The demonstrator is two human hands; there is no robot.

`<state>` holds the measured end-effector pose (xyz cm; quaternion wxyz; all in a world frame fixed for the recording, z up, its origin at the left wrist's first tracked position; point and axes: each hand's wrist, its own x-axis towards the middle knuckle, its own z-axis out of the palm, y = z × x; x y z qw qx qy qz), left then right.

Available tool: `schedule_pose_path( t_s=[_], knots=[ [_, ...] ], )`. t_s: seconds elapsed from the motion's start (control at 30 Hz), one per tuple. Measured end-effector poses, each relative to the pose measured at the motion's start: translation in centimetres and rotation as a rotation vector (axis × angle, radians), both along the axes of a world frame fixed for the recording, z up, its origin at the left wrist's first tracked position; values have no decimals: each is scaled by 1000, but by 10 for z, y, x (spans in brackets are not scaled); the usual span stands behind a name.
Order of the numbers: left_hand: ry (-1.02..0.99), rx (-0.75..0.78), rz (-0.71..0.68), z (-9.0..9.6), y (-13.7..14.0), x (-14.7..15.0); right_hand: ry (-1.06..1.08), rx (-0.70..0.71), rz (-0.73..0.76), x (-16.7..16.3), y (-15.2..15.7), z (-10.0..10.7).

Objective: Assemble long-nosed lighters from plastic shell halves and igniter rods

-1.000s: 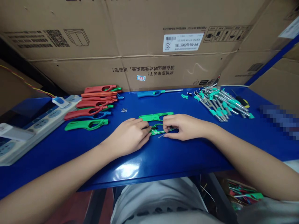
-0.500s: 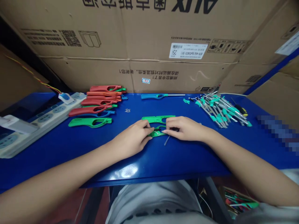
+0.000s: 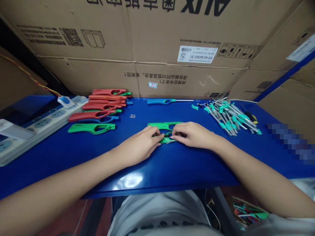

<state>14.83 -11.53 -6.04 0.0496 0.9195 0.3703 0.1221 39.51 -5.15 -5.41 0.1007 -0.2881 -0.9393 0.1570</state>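
Near the middle of the table, my left hand grips one end of a green lighter casing half that has a dark part and thin white wire in it. My right hand, fingertips pinched, works at the other end of this half. Whatever those fingers hold is hidden. Just behind, a second green casing half lies flat, its right end partly covered by my right hand. Farther back rests a blue lighter with a metal tube.
Red, orange, blue and green lighter handles lie stacked at left beside a white power strip. Metal tubes with teal ends are heaped at right, near a screwdriver. Cardboard stands behind the blue table.
My right fingers have moved slightly left, closer to my left fingertips. The clear tube that stuck out below the right hand no longer shows there. The camera view has shifted a little.
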Motion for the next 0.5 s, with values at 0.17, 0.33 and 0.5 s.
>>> schedule_pose_path(
  t_s=[0.17, 0.33, 0.5],
  knots=[
    [123, 24, 3, 9, 2, -2, -21, 21, 14, -3, 0, 0],
    [47, -37, -20, 9, 7, -8, -22, 9, 4, -6, -1, -1],
    [-105, -134, -5, 5, 10, -9, 37, 50, 18, -5, -3, -3]
  ],
)
